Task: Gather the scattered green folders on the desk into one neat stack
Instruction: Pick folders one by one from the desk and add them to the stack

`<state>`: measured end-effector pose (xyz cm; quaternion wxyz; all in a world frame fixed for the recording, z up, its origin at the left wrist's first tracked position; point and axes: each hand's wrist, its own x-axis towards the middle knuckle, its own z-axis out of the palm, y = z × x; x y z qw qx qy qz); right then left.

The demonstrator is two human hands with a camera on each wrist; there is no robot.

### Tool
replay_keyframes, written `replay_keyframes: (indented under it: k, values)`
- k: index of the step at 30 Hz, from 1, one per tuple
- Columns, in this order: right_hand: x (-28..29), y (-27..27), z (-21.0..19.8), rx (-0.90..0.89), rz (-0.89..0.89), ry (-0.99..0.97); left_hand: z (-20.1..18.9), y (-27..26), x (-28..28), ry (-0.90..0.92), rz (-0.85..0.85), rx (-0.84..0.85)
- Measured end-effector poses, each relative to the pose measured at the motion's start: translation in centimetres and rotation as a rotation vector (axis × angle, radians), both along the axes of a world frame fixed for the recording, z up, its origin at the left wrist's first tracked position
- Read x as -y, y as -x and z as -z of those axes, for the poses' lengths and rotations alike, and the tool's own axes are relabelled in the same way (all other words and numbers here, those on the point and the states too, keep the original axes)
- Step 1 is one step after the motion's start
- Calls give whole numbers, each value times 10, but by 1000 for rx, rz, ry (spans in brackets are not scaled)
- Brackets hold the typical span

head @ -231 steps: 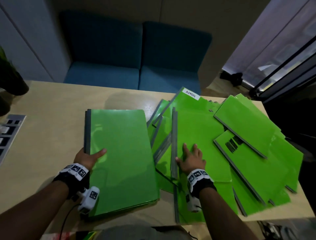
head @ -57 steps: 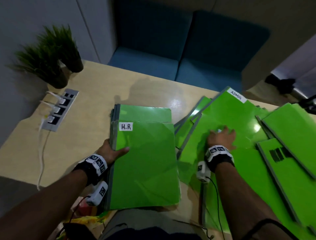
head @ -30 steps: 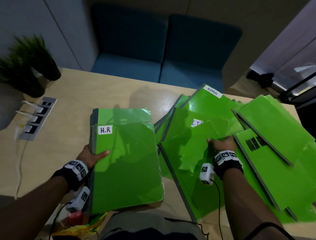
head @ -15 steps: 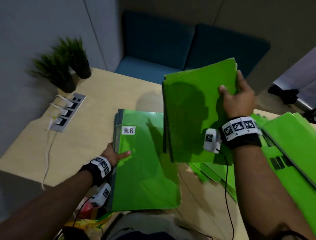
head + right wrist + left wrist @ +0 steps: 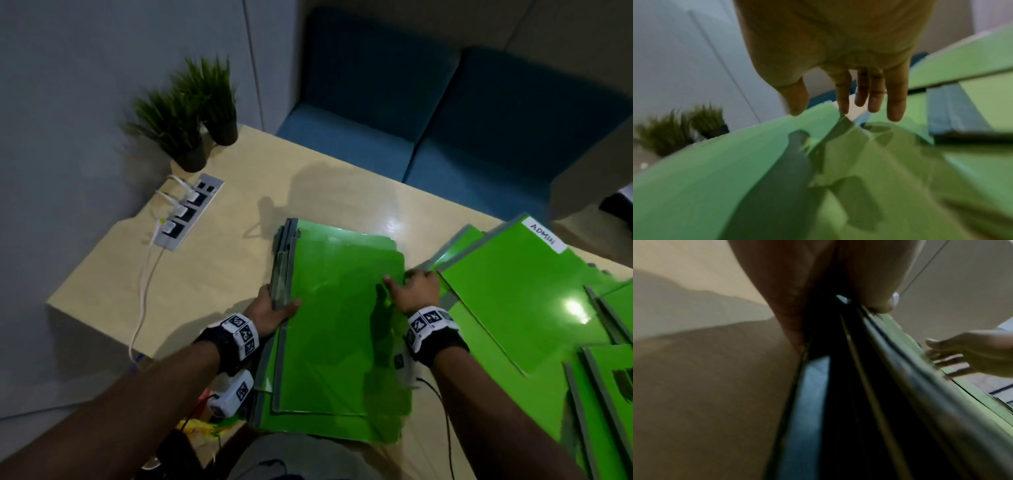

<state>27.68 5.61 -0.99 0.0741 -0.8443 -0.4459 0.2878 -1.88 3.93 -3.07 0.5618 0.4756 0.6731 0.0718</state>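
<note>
From above, the left hand (image 5: pixel 270 310) grips the stack (image 5: pixel 339 329) by its spines; only the right wrist view shows the right hand (image 5: pixel 838 56) with loose, straight fingers (image 5: pixel 896 104) above the top folder's (image 5: pixel 735 170) far edge.

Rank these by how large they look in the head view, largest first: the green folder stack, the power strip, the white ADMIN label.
1. Green folder stack, by far the largest.
2. Power strip, much smaller, though it lies farther from the camera.
3. ADMIN label, smallest.
</note>
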Motion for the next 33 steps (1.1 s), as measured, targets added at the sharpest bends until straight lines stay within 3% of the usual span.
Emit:
replay_keyframes:
  k: [4, 7, 13, 15, 19, 24, 26, 29, 31, 33]
  values:
    - [-37, 17, -10, 19, -215, -112, 4, 1, 1, 4, -7, 26]
    - [-48, 36, -2, 42, -481, 30, 5, 4, -1, 31, -17, 86]
    - [-24, 77, 10, 105, -545, 6, 9, 9, 2, 24, -15, 145]
    - [-26, 76, 6, 114, -490, 20, 8, 8, 2, 28, 21, 108]
    - [-24, 62, 7, 136, -214, 67, 9, 6, 3, 29, 21, 9]
    - [-17, 49, 3, 52, -342, 84, 17, 7, 4, 31, 9, -40]
    - [-17, 21, -1, 24, -286, -16, 17, 7, 5, 0, 4, -83]
    - [7, -51, 3, 244, 52, -133, 20, 7, 5, -21, 3, -110]
    - [39, -98, 11, 291, 190, 39, 25, 9, 4, -30, 2, -116]
    - [72, -123, 19, 261, 160, 160, 25, 9, 3, -37, 15, -119]
